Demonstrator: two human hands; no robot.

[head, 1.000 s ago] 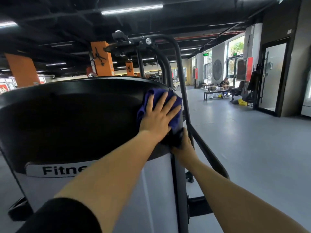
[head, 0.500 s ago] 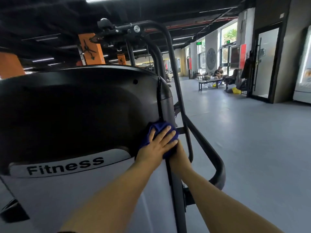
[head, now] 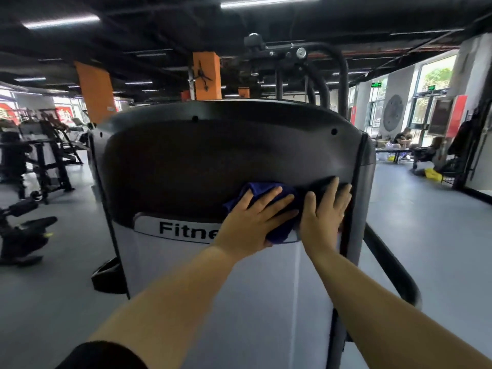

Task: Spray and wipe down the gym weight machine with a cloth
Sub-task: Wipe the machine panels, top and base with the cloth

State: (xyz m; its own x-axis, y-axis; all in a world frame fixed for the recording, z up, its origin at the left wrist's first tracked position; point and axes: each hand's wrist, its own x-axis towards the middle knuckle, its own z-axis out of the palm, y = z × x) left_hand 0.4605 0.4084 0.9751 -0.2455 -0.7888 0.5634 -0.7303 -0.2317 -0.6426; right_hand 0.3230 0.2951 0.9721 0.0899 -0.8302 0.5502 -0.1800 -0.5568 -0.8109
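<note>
The weight machine's shroud (head: 213, 161) fills the middle of the view: a dark upper panel above a white lower cover with a "Fitne…" label. A dark blue cloth (head: 277, 209) lies on the seam between the two panels. My left hand (head: 253, 222) presses flat on the cloth with straight, spread fingers. My right hand (head: 324, 211) rests flat on the shroud just right of the cloth, near the right edge, fingers straight. No spray bottle is in sight.
The machine's black tube frame (head: 343, 83) rises behind the shroud and a bar runs down at lower right. Other gym machines (head: 40, 161) stand at left. Seated people and a bench (head: 399, 145) are at far right on the grey floor.
My left hand has slid the cloth down and then leftward from the shroud's right edge onto its face. My right hand came round from behind the edge to lie flat on the front.
</note>
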